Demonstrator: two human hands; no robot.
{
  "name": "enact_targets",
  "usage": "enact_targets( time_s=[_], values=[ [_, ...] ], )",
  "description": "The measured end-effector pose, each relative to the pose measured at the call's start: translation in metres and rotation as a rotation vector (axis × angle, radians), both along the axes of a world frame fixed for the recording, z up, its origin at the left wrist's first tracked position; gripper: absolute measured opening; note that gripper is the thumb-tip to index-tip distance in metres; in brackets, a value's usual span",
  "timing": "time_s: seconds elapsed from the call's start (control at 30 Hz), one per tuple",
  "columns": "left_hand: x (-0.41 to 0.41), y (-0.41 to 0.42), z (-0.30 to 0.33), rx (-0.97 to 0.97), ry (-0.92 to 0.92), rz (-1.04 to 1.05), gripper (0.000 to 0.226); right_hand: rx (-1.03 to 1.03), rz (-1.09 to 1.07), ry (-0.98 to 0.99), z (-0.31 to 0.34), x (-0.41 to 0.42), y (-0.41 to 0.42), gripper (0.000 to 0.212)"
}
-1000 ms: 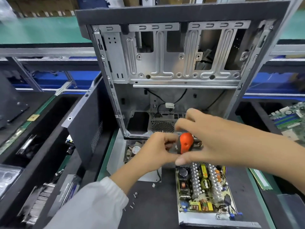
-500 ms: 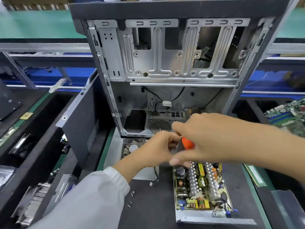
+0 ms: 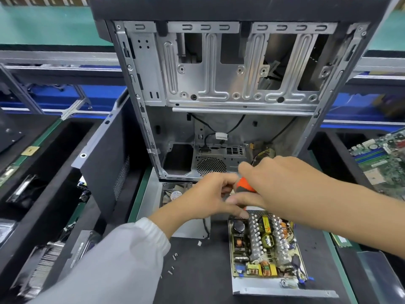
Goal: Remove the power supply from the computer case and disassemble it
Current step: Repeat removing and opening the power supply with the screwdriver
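While the R hand [image 3: 282, 185] grips an orange screwdriver [image 3: 245, 187], the L hand [image 3: 208, 198] pinches sth unclear beside it, fingers curled. Opened power supply [image 3: 265, 251] sits by the mat's [image 3: 197, 281] near edge, before the computer case [image 3: 230, 84].

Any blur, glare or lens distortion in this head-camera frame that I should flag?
Head view: the white sleeve and both hands, left hand and right hand, are softened by motion blur; the circuit board stays fairly sharp; wide-angle bending splays the computer case edges outward; lighting is even, with only mild sheen on the case metal.
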State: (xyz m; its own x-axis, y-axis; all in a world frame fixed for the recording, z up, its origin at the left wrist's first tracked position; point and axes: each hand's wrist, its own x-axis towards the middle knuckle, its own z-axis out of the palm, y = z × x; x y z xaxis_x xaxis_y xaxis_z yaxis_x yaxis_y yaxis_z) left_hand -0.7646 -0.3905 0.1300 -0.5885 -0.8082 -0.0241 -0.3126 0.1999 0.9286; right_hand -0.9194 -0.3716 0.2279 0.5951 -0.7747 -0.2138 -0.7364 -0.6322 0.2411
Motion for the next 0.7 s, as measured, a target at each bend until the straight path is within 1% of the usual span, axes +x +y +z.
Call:
enact_targets(
  time_s=[0.03,0.1,0.13,0.17,0.2,0.27,0.3,0.37,0.43,0.5,0.57,0.63,0.7],
  values=[
    [0.001,0.0,-0.001,0.021,0.023,-0.008,0.03,0.012,0.011,0.001,-0.002,0.001,0.001,0.043],
    [0.005,0.0,-0.001,0.033,0.044,-0.07,0.037,0.11,0.031,-0.041,-0.002,-0.004,0.002,0.023],
    [0.007,-0.001,-0.001,0.028,0.033,-0.106,0.033,0.161,0.044,-0.054,-0.001,-0.008,0.002,0.019],
    [0.008,-0.001,0.0,0.024,0.019,-0.125,0.029,0.205,0.048,-0.049,0.001,-0.01,0.001,0.03],
    [0.009,-0.002,0.0,0.011,0.019,-0.123,0.029,0.25,0.058,-0.047,0.004,-0.011,0.002,0.039],
    [0.008,-0.001,-0.002,-0.028,0.021,-0.093,0.031,0.291,0.073,-0.065,0.005,-0.01,0.002,0.039],
    [0.006,-0.001,-0.003,-0.057,0.011,-0.067,0.029,0.275,0.06,-0.083,0.004,-0.008,0.002,0.039],
    [0.003,0.0,-0.006,-0.079,-0.004,-0.021,0.037,0.168,0.026,-0.112,0.0,-0.006,0.001,0.043],
    [0.001,0.0,-0.008,-0.063,-0.011,-0.017,0.043,0.085,0.033,-0.086,-0.007,-0.004,-0.001,0.039],
    [0.005,-0.001,-0.008,-0.032,-0.04,-0.016,0.045,0.1,0.059,-0.083,-0.01,-0.004,-0.003,0.032],
    [0.013,-0.002,-0.008,0.029,-0.09,0.014,0.038,0.126,0.062,-0.097,-0.01,-0.008,-0.002,0.024],
    [0.023,-0.002,-0.008,0.088,-0.117,0.074,0.029,0.15,0.046,-0.155,-0.009,-0.013,-0.001,0.018],
    [0.031,0.0,-0.007,0.15,-0.103,0.14,0.021,0.179,0.037,-0.23,-0.007,-0.019,-0.002,0.016]
  ],
)
